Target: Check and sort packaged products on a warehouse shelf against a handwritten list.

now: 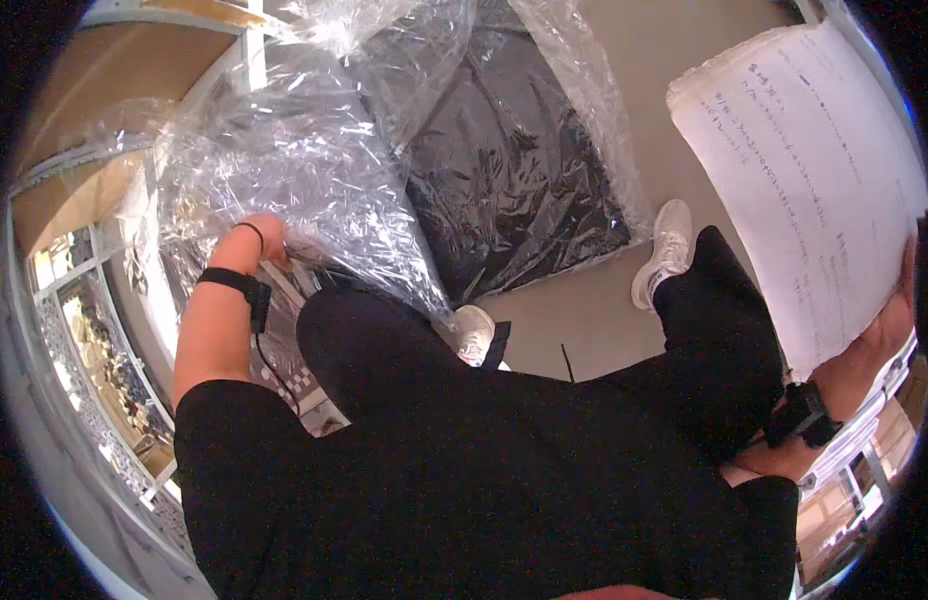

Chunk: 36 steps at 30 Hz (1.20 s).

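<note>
On the left, my left hand is at the near edge of a crumpled clear plastic sheet. Its fingers are mostly hidden, so I cannot make out whether they grip the film. The plastic spreads forward from there, and a dark flat bundle wrapped in clear film lies beside it on the floor. At the far right, my right hand is closed round the near edge of a thick pad of white paper with handwritten lines. The pad is tilted up, its top sheet facing me.
My two white shoes, one touching the plastic and the other further right, stand on the grey floor. Shelving with a white frame runs along the left. More stacked papers show at the lower right.
</note>
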Available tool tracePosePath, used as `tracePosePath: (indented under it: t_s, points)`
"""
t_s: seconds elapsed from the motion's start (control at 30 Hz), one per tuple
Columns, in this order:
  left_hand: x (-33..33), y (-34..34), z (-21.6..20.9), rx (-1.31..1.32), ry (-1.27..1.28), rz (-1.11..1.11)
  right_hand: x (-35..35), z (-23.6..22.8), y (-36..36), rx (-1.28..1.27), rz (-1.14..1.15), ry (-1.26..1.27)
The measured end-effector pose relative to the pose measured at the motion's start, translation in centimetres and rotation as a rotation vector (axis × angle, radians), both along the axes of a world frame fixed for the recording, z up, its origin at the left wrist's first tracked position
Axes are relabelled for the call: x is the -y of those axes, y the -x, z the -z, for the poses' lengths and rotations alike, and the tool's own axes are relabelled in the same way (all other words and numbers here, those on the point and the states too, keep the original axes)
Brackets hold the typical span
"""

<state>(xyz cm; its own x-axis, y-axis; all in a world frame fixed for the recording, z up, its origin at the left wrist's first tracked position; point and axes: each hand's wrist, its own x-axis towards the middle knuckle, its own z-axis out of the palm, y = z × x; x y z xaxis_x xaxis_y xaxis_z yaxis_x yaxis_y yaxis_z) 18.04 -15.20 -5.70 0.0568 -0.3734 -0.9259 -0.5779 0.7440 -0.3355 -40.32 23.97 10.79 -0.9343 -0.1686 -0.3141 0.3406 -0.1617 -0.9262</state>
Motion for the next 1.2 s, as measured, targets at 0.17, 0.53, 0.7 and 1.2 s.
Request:
tracePosePath:
  t_s: [0.17,0.53,0.7,1.2]
  points:
    - [-0.6,0.9,0.8,0.018,0.011,0.039,-3.8,0.5,2.2,0.187,-0.613,0.299]
    - [-6.9,13.0,3.6,0.095,-0.349,0.222,-4.8,0.7,1.1,0.075,-0.527,0.352]
    - [-7.3,23.4,1.6,-0.445,-0.671,-0.422,-7.1,1.1,2.6,-0.038,-0.461,0.154]
    - [-3.3,29.3,20.0,-0.254,-0.029,0.321,-8.6,2.0,2.3,-0.102,0.098,-0.083]
